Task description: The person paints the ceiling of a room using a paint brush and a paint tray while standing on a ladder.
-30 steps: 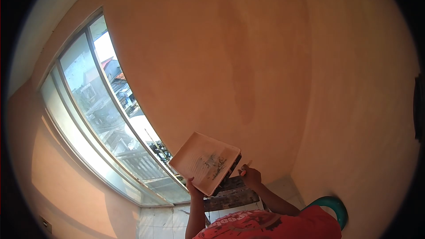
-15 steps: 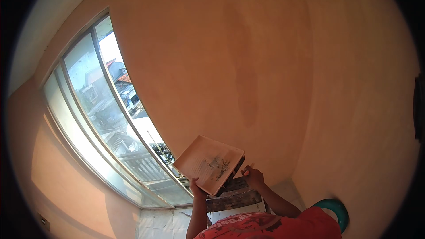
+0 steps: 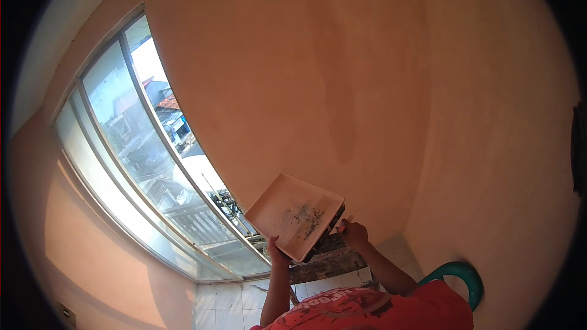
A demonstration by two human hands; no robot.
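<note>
A shallow paint tray (image 3: 278,205), coated in peach paint with dark worn patches towards its right side, is held tilted in front of me. My left hand (image 3: 278,253) grips its near edge, thumb over the rim. Just to the right of the tray, my right hand (image 3: 354,236) is closed, with a thin pale tip sticking up by its fingers. What that hand holds is mostly hidden. Behind and beneath the tray is a dark, worn wooden plank (image 3: 330,267).
A peach-painted wall (image 3: 263,85) with a darker vertical patch (image 3: 339,104) rises ahead. To the left is a sliding window (image 3: 128,116), partly open. A green plastic chair (image 3: 468,278) stands at right, and white floor tiles (image 3: 223,299) lie below.
The tray and both hands sit slightly higher and further right in view. An orange bit seen at my right hand earlier is now hidden. Both grips stay the same.
</note>
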